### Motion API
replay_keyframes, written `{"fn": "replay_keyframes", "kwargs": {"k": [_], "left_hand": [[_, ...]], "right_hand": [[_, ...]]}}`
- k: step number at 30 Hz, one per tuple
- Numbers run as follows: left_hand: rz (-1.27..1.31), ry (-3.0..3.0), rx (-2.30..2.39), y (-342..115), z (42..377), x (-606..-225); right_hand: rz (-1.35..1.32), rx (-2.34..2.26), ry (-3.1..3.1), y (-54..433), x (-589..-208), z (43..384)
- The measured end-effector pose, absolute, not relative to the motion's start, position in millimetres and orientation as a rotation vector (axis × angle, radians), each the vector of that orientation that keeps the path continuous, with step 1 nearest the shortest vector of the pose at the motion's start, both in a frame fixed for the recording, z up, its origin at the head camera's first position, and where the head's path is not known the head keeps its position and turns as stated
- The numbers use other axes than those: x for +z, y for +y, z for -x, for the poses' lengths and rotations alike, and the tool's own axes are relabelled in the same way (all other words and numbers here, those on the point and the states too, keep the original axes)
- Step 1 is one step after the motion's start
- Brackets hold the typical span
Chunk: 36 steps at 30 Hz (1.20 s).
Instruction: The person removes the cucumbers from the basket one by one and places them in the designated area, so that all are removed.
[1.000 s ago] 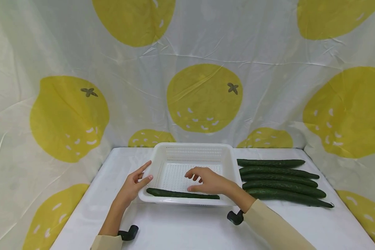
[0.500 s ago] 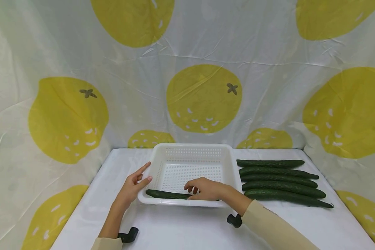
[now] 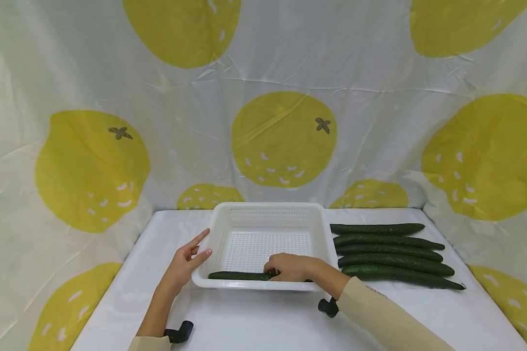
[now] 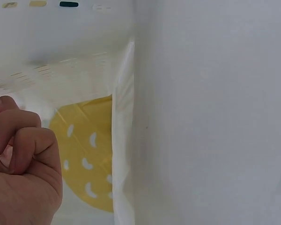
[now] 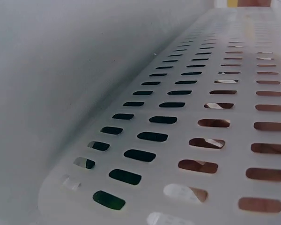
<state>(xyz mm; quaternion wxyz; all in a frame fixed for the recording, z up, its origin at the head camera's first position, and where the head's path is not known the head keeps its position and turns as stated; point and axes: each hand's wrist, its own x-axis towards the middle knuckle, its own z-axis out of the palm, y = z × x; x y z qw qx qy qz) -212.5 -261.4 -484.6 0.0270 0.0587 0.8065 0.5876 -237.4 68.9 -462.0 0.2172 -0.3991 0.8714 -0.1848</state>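
Note:
A white plastic basket [image 3: 263, 285] with slotted walls stands on the table. My left hand [image 3: 182, 264] holds its left rim, thumb over the edge and index finger stretched along it. In the left wrist view, other fingers [image 4: 35, 145] of that hand are curled beside the basket. Along the near wall inside the basket lies a dark green cucumber [image 3: 237, 276]. My right hand [image 3: 292, 268] reaches in and grips it near the middle, hiding part of its length. In the right wrist view, the basket's slotted wall [image 5: 145, 108] hides most of this hand.
Several long cucumbers [image 3: 391, 260] lie side by side on the white-covered table [image 3: 254, 317], right of the basket. A curtain [image 3: 369, 141] with a yellow fruit print hangs behind and at both sides.
My right hand has come down from above the cucumber inside the basket, and its fingers have closed round it. The left hand keeps its place at the rim.

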Motion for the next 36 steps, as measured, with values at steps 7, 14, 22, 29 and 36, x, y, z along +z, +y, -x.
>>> {"fn": "replay_keyframes", "kwargs": {"k": [7, 14, 22, 29, 36], "left_hand": [[-0.187, 2.491, 1.823, -262.2, 211.9, -484.4], [-0.144, 2.539, 1.78, -263.8, 212.7, -481.9], [-0.2, 2.508, 1.818, -264.1, 215.6, -485.2], [-0.188, 2.531, 1.797, -264.6, 215.4, -484.9], [-0.179, 2.537, 1.785, -263.7, 215.4, -485.7]], "right_hand": [[1.095, -0.549, 2.481, 73.2, -459.5, 237.0], [1.1, -0.724, 2.508, 81.0, -452.0, 236.6], [1.118, -0.893, 2.598, 96.7, -447.5, 236.6], [1.072, -1.081, 2.647, 111.7, -432.4, 233.5], [1.064, -1.169, 2.687, 126.8, -410.4, 226.7]]}}
